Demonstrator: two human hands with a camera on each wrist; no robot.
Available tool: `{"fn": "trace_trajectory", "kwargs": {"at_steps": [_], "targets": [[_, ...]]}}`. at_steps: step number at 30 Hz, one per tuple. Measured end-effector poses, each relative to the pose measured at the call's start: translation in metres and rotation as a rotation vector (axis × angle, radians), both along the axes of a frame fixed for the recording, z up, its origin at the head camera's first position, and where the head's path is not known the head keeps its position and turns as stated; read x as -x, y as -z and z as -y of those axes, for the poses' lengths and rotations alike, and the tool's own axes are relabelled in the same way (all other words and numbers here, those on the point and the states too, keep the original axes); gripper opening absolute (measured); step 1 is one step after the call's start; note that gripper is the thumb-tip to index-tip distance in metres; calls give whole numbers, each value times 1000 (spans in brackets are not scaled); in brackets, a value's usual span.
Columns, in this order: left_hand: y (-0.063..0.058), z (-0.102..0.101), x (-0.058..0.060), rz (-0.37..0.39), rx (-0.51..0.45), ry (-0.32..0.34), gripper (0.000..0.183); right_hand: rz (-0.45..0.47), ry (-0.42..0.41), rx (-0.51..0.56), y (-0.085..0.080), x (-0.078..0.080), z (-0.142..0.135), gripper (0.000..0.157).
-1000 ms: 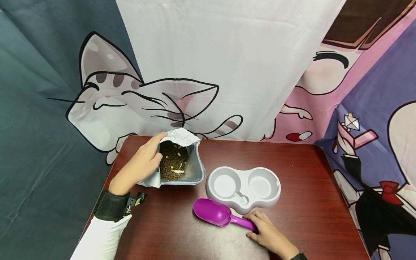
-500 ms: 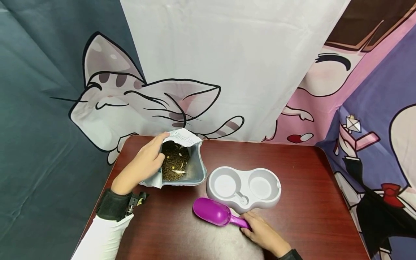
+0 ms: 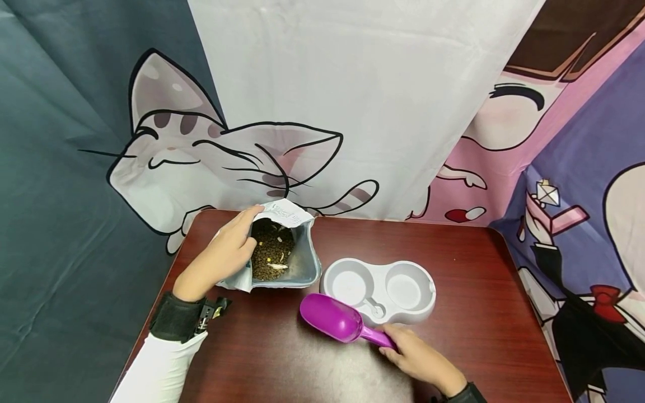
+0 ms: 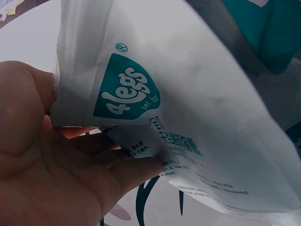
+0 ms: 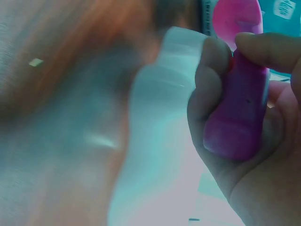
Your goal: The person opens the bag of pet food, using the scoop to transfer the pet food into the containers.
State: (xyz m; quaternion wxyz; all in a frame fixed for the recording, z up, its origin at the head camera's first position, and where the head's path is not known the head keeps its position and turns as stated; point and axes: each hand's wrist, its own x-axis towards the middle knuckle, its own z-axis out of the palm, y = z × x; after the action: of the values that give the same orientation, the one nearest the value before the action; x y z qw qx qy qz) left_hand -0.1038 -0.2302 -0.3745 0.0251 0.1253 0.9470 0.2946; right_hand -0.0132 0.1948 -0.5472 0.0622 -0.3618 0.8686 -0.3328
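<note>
My left hand [image 3: 224, 254] grips the left edge of an open pet food bag [image 3: 305, 254] at the table's back left. In the left wrist view the bag [image 4: 207, 89] is silvery white with a teal "4legs" label, and my fingers curl round its rim. Brown kibble [image 3: 272, 252] with a few pale bits shows inside. My right hand [image 3: 415, 356] holds a purple scoop [image 3: 331, 318] by its handle. Its scoop end points left, hollow side up, overlapping the front edge of the bowl. In the right wrist view my fingers wrap the scoop's handle [image 5: 242, 103].
A light grey double pet bowl [image 3: 377, 280] stands right of the bag, with two round hollows and a small spoon-shaped recess between them. Beneath is a reddish-brown table [image 3: 484, 313]. A printed cartoon cloth [image 3: 353, 101] hangs right behind the table.
My right hand has closed round the scoop's handle. The scoop has risen slightly and shifted toward the bowl. My left hand stays on the bag.
</note>
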Motion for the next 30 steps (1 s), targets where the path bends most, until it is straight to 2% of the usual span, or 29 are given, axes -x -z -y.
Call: {"fn": "trace_trajectory", "kwargs": {"at_steps": [5,10,21,26,30], "targets": [[0,1,0,-1,-5,-1,64,-19,13,-11,-19,8,-5,30],[1,0,0,-13,-14,-3,63,-80,63,-49,-43,17,-14,37],[0,-1,1,-13,-13,3,63,-60,146,-124,-94,37,-31,33],[1,-1,1,-14,-2,9,64,-154,144,-113,-116,44,-33,45],[0,-1,1,-4,0,10,65,-225,97,-126,-130,50,-27,50]]}}
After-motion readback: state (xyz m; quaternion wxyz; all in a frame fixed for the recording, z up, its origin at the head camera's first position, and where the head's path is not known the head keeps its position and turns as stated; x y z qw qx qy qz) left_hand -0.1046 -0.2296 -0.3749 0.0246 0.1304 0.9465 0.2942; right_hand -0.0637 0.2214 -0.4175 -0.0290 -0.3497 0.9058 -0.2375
